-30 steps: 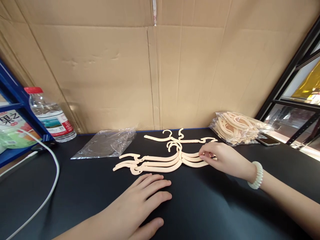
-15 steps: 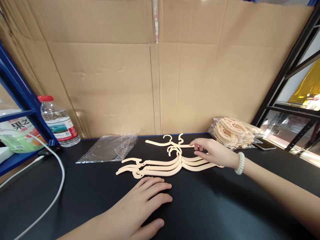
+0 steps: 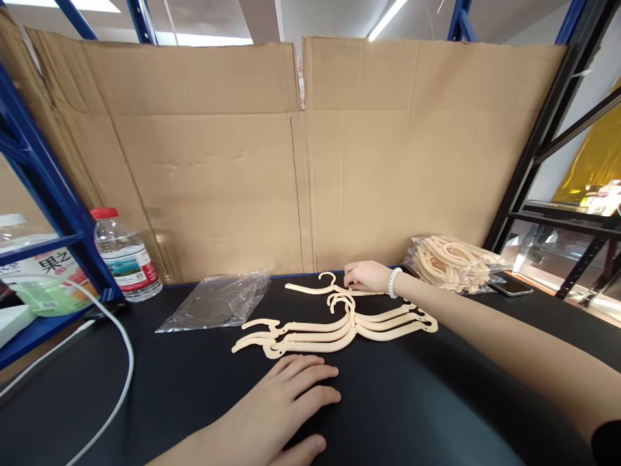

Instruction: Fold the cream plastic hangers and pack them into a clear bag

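Flat on the black table, my left hand rests with its fingers spread, holding nothing. Just beyond its fingertips lie several cream plastic folding hangers in a nested row, with their hooks pointing away from me. Behind them is a separate cream folding hanger, whose right arm is partly covered by my right hand. The fingers of that hand are bent down and closed beside this hanger's hook. They hide the spot where a small curved cream piece lay, so what they grip cannot be seen.
A clear plastic bag lies back left, near a water bottle and a white cable. Bagged hangers and a phone sit back right. A cardboard wall closes the table's back edge.
My right hand has moved left and back, from the separate hanger's right arm onto the small curved piece, now hidden. The view has tilted up. My left hand stays put.
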A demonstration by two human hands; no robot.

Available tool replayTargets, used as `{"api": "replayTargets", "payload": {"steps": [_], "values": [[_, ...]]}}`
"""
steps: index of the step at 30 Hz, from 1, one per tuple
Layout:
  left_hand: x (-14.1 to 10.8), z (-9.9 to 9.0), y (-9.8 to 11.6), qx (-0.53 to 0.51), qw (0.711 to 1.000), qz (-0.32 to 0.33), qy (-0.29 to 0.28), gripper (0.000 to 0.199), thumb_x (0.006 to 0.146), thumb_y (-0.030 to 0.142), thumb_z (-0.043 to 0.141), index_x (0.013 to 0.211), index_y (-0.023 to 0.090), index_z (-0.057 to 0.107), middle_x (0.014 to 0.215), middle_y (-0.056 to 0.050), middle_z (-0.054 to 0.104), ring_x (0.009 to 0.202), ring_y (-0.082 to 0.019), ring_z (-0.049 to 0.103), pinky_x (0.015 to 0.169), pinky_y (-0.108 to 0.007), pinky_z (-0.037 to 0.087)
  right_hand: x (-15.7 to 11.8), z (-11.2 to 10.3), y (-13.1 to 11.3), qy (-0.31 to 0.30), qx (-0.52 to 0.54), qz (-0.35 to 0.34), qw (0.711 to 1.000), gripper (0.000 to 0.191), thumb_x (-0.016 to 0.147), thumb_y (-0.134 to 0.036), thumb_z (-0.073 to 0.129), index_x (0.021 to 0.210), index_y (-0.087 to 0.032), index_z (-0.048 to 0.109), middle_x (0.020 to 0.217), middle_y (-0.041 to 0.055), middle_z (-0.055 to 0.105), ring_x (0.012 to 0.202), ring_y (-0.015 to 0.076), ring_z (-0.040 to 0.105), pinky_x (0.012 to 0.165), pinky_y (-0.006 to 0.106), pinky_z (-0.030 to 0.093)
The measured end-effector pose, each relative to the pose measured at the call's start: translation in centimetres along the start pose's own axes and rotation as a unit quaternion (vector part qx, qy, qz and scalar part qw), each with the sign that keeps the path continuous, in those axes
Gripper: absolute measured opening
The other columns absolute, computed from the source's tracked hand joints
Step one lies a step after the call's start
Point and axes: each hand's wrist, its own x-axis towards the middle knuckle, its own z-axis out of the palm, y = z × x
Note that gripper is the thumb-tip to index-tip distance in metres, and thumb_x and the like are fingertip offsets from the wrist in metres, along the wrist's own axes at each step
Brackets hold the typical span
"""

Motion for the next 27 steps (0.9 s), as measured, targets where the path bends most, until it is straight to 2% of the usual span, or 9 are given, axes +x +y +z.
{"api": "replayTargets", "payload": {"steps": [6, 9, 12, 14, 17, 18, 21, 24, 27], "values": [[-0.1, -0.2, 0.1, 0.005, 1.0, 0.003, -0.013, 0.043, 0.087, 0.022, 0.056, 0.129, 0.027, 0.054, 0.144, -0.005, 0.049, 0.133, -0.028, 0.041, 0.111, -0.046, 0.035, -0.4, -0.2, -0.2, 0.05, -0.001, -0.025, 0.998, 0.012, 0.082, -0.012, 0.06, 0.079, -0.018, 0.069, 0.08, 0.0062, 0.066, 0.078, 0.0189, 0.059, 0.067, 0.027, 0.039], [-0.2, 0.2, -0.1, -0.004, 1.0, 0.012, -0.002, 0.044, 0.086, 0.021, 0.056, 0.13, 0.028, 0.053, 0.144, -0.005, 0.049, 0.133, -0.028, 0.041, 0.111, -0.047, 0.035, -1.1, -1.1, -0.1, 0.118, 0.025, -0.002, 0.993, 0.014, 0.082, -0.012, 0.054, 0.081, -0.017, 0.067, 0.08, 0.0067, 0.066, 0.077, 0.0186, 0.059, 0.069, 0.028, 0.041], [-0.3, 0.6, -0.4, -0.026, 0.999, 0.02, 0.042, 0.045, 0.083, 0.018, 0.06, 0.127, 0.029, 0.055, 0.14, -0.005, 0.053, 0.13, -0.029, 0.044, 0.11, -0.048, 0.036, -2.2, -2.3, -0.9, 0.203, 0.075, 0.046, 0.975, 0.016, 0.085, -0.016, 0.049, 0.081, -0.017, 0.064, 0.076, 0.0053, 0.065, 0.07, 0.0165, 0.059, 0.067, 0.028, 0.044], [-0.4, 0.9, -0.6, -0.057, 0.996, 0.022, 0.064, 0.047, 0.082, 0.017, 0.06, 0.127, 0.029, 0.055, 0.136, -0.005, 0.056, 0.128, -0.028, 0.046, 0.109, -0.046, 0.037, -3.2, -3.2, -2.3, 0.251, 0.116, 0.074, 0.958, 0.018, 0.089, -0.022, 0.046, 0.085, -0.017, 0.062, 0.074, 0.0043, 0.064, 0.066, 0.0149, 0.059, 0.065, 0.027, 0.048], [-0.4, 1.5, -0.9, -0.129, 0.987, -0.009, 0.099, 0.046, 0.087, 0.019, 0.056, 0.132, 0.029, 0.05, 0.133, -0.006, 0.058, 0.122, -0.025, 0.051, 0.106, -0.041, 0.041, -4.6, -4.4, -6.0, 0.289, 0.204, 0.096, 0.93, 0.021, 0.094, -0.033, 0.045, 0.092, -0.018, 0.059, 0.08, 0.0049, 0.067, 0.072, 0.0154, 0.064, 0.067, 0.027, 0.053], [-0.3, 1.7, -1.0, -0.159, 0.979, -0.031, 0.122, 0.045, 0.088, 0.021, 0.055, 0.132, 0.029, 0.049, 0.131, -0.007, 0.059, 0.119, -0.024, 0.054, 0.104, -0.04, 0.043, -5.1, -4.6, -7.5, 0.294, 0.311, 0.1, 0.898, 0.019, 0.091, -0.036, 0.052, 0.089, -0.018, 0.059, 0.08, 0.0049, 0.067, 0.072, 0.016, 0.065, 0.065, 0.028, 0.054], [0.0, 2.5, -1.1, -0.273, 0.939, -0.082, 0.195, 0.036, 0.092, 0.027, 0.051, 0.128, 0.028, 0.05, 0.123, -0.007, 0.06, 0.104, -0.022, 0.06, 0.094, -0.038, 0.049, -6.1, -4.8, -12.0, 0.217, 0.512, 0.09, 0.826, 0.017, 0.081, -0.035, 0.065, 0.081, -0.019, 0.059, 0.07, 0.0014, 0.066, 0.062, 0.0145, 0.063, 0.054, 0.025, 0.051], [0.3, 2.9, -0.5, -0.379, 0.892, -0.091, 0.227, 0.022, 0.095, 0.034, 0.048, 0.113, 0.024, 0.056, 0.111, -0.006, 0.062, 0.088, -0.018, 0.061, 0.078, -0.03, 0.052, -6.7, -4.0, -15.6, 0.128, 0.579, 0.074, 0.801, 0.011, 0.079, -0.026, 0.067, 0.081, -0.019, 0.059, 0.072, 0.0014, 0.067, 0.063, 0.0133, 0.064, 0.054, 0.022, 0.049], [0.4, 2.7, 0.2, -0.423, 0.872, -0.082, 0.231, 0.022, 0.096, 0.041, 0.048, 0.097, 0.021, 0.057, 0.09, -0.003, 0.061, 0.076, -0.014, 0.058, 0.068, -0.026, 0.049, -6.9, -3.1, -17.5, 0.072, 0.619, 0.04, 0.781, 0.01, 0.079, -0.02, 0.066, 0.081, -0.019, 0.056, 0.073, 0.0006, 0.068, 0.064, 0.0128, 0.065, 0.057, 0.022, 0.049]]}}
